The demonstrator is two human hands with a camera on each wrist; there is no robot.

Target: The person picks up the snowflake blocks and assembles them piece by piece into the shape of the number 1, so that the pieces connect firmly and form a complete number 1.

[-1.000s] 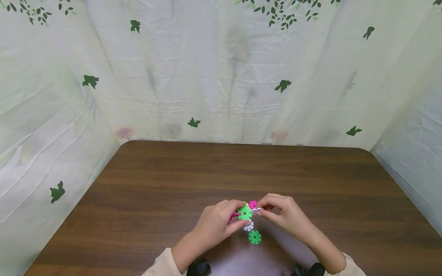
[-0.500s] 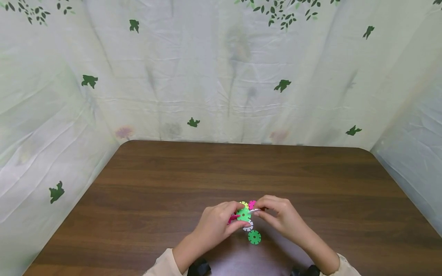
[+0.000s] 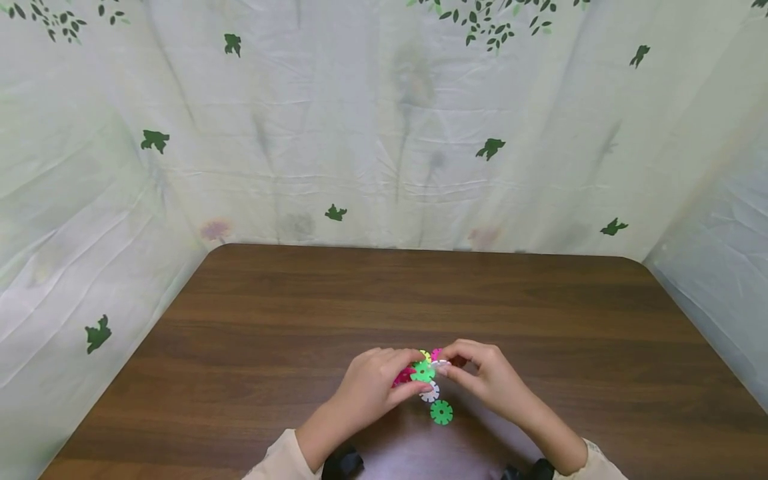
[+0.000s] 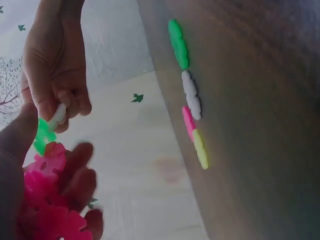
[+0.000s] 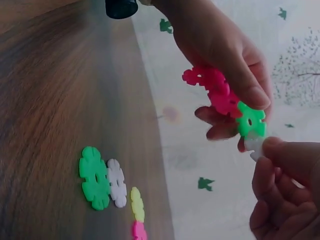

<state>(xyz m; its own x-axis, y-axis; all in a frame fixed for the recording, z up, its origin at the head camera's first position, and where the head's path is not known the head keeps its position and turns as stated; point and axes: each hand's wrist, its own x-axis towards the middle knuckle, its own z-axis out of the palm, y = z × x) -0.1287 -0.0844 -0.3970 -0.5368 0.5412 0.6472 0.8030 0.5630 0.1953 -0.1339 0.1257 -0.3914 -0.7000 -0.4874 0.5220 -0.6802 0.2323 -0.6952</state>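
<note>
My left hand pinches a green notched plastic disc between thumb and fingers. Several pink discs, joined in a chain, hang from that green disc and lie inside the left hand's curled fingers. From the other side, my right hand pinches a white disc by thumb and forefinger. The white disc's edge meets the green one's rim; whether their notches are fully locked I cannot tell. Both hands are raised above the tabletop, close together in the head view.
Below the hands, loose discs lie on the brown wooden table: a green one, a white one, a yellow one and a pink one. A pale cloth with leaf prints hangs behind the table.
My right hand has shifted slightly left, bringing the white disc up against the green one. The pink chain has turned a little in the left hand. The loose discs stay put.
</note>
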